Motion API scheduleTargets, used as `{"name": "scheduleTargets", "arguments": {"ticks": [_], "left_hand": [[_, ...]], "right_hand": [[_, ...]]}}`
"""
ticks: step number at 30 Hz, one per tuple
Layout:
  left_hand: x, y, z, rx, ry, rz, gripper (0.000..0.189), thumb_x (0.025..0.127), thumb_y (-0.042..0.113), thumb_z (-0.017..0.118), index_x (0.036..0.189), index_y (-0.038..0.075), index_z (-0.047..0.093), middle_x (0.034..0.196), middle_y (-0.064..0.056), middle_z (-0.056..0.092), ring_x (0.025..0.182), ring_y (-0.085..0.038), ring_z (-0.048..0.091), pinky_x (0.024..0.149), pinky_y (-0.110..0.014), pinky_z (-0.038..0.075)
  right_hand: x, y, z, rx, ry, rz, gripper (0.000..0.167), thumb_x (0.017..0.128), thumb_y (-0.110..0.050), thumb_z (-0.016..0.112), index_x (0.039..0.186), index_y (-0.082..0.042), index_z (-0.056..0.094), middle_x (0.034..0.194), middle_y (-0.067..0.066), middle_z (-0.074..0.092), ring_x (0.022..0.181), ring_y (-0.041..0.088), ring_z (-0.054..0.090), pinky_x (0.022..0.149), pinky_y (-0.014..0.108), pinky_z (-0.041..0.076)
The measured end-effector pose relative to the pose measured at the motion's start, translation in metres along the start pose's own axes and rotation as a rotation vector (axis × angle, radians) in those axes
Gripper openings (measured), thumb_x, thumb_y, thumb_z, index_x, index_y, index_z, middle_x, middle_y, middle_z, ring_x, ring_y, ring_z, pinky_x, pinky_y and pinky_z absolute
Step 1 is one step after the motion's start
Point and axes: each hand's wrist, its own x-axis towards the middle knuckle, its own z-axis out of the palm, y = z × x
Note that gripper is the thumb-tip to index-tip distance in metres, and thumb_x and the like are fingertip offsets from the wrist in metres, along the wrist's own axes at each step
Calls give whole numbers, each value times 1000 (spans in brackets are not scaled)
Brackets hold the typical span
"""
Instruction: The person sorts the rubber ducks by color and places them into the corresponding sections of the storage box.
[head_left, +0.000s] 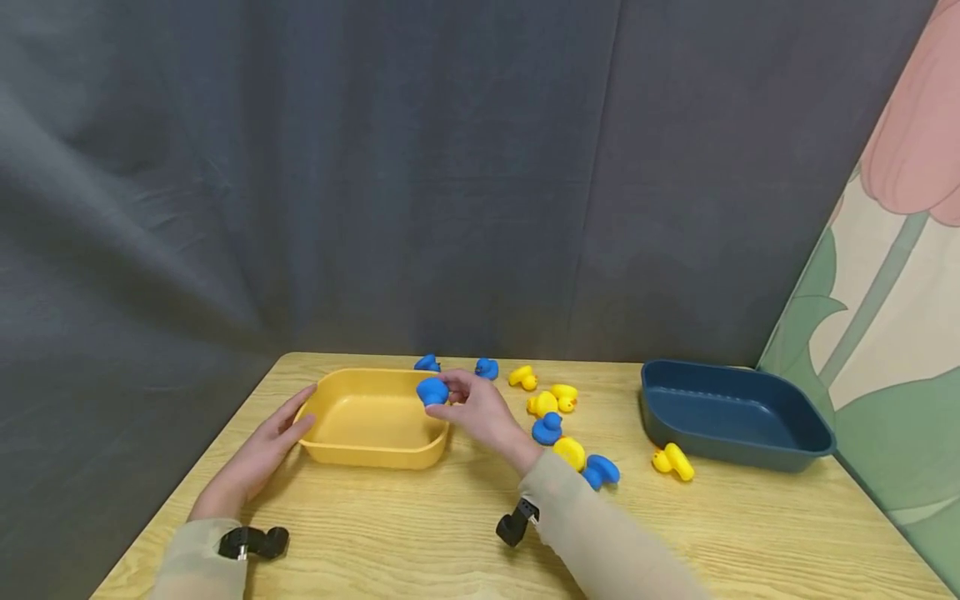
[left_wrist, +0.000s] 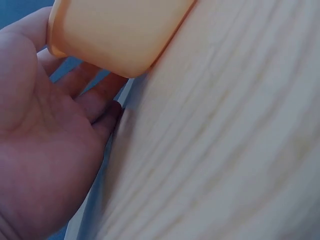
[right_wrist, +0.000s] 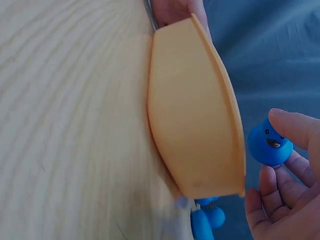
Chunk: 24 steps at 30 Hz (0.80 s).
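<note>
My right hand [head_left: 480, 408] pinches a blue rubber duck [head_left: 432, 391] between thumb and fingers, above the right end of a yellow plastic bin [head_left: 375, 457]. In the right wrist view the duck [right_wrist: 270, 145] shows its face and black beak, just beyond the bin's rim [right_wrist: 231, 105]. My left hand [head_left: 262, 446] holds the bin's left end. Its thumb lies at the rim and the other fingers reach along the outer wall, as the left wrist view shows beside the bin [left_wrist: 115, 35]. The visible inside of the bin holds nothing.
Several yellow ducks [head_left: 542, 405] and blue ducks [head_left: 547, 429] lie scattered right of the yellow bin, two blue ones [head_left: 487, 368] near the back edge. A dark blue bin [head_left: 738, 433] stands at the right, a yellow duck [head_left: 675, 462] before it. A grey curtain [head_left: 450, 183] hangs behind the table.
</note>
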Motion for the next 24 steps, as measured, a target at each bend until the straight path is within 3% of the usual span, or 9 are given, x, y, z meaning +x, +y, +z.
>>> {"name": "scheduleTargets", "arguments": {"ticks": [2, 15, 20, 24], "left_hand": [[0, -1, 0, 9, -3, 0, 73, 118, 35, 55, 179, 19, 19, 184, -21, 6, 167, -48, 0, 130, -73, 4], [0, -5, -2, 15, 1, 1, 71, 119, 39, 53, 179, 22, 20, 184, -19, 8, 168, -48, 1, 129, -74, 4], [-2, -4, -1, 16, 6, 0, 71, 119, 39, 53, 179, 21, 21, 184, -19, 8, 168, -48, 0, 129, -74, 4], [-2, -1, 0, 9, 6, 6, 70, 119, 38, 53, 179, 20, 21, 184, -19, 8, 168, -47, 0, 130, -73, 4]], "right_hand": [[0, -1, 4, -12, -1, -15, 52, 97, -26, 90, 145, -14, 71, 121, 0, 72, 109, 23, 61, 97, 42, 56], [4, 1, 22, -126, -16, -83, 52, 97, -25, 90, 144, -12, 72, 126, 2, 73, 117, 29, 64, 98, 43, 56], [4, -1, 20, -135, -40, -102, 59, 97, -30, 90, 149, -13, 69, 141, 3, 71, 121, 29, 62, 97, 42, 56], [9, -3, 10, -145, 1, -99, 61, 99, -30, 87, 154, -15, 66, 145, 4, 69, 125, 33, 62, 99, 43, 56]]}}
